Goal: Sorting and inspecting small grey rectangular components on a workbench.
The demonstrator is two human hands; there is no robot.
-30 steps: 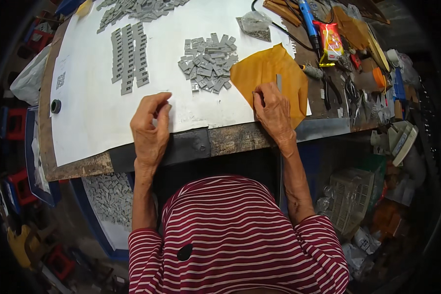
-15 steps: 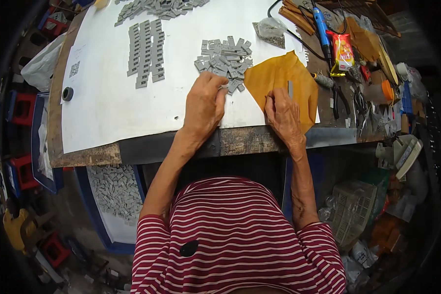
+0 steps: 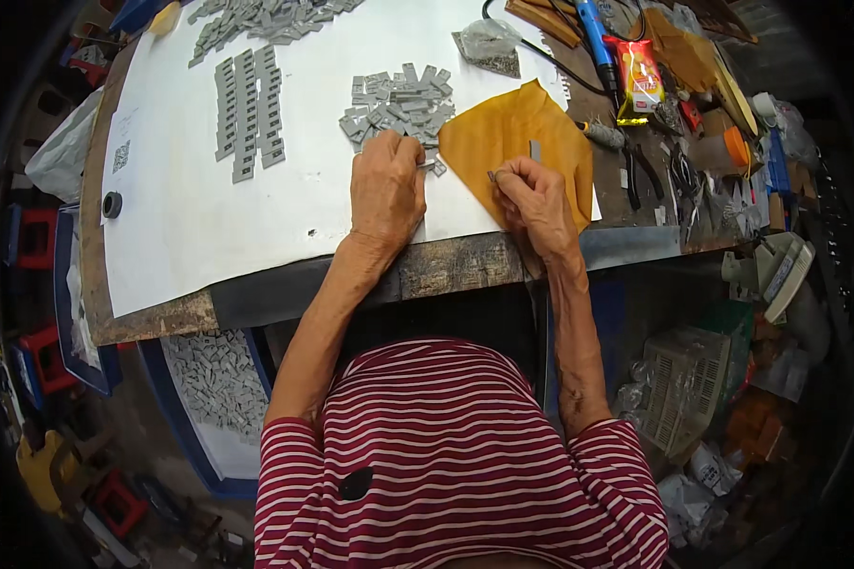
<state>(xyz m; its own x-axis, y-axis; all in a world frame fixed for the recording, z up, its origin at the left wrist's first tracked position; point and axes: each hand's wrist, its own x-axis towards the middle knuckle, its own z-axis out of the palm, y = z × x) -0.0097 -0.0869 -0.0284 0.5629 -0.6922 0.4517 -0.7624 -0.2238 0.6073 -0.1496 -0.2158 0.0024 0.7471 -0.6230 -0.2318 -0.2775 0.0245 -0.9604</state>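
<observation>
My left hand (image 3: 387, 190) is at the near edge of a loose pile of small grey rectangular pieces (image 3: 403, 102). Its fingers are curled closed, and a pale bit shows by the fingertips; what they hold is mostly hidden. Above a tan leather sheet (image 3: 474, 137), my right hand (image 3: 541, 197) pinches a small dark grey piece (image 3: 492, 176) between thumb and forefinger. Lying on the leather just beyond that hand is a narrow grey strip (image 3: 534, 150). Farther left, similar grey pieces stand in three long rows (image 3: 247, 114) on the white sheet (image 3: 180, 228).
A bigger heap of grey pieces (image 3: 266, 27) lies at the far edge. On the right are a blue pen-shaped tool (image 3: 595, 36), a red-and-yellow packet (image 3: 640, 83), pliers (image 3: 647, 173) and a clear bag (image 3: 491, 43). Below the table's left side sits a blue-rimmed bin (image 3: 176, 417).
The view has shifted, so the tabletop things appear farther left. My right hand has turned, and the small piece in its pinch now shows. My left hand stays at the pile.
</observation>
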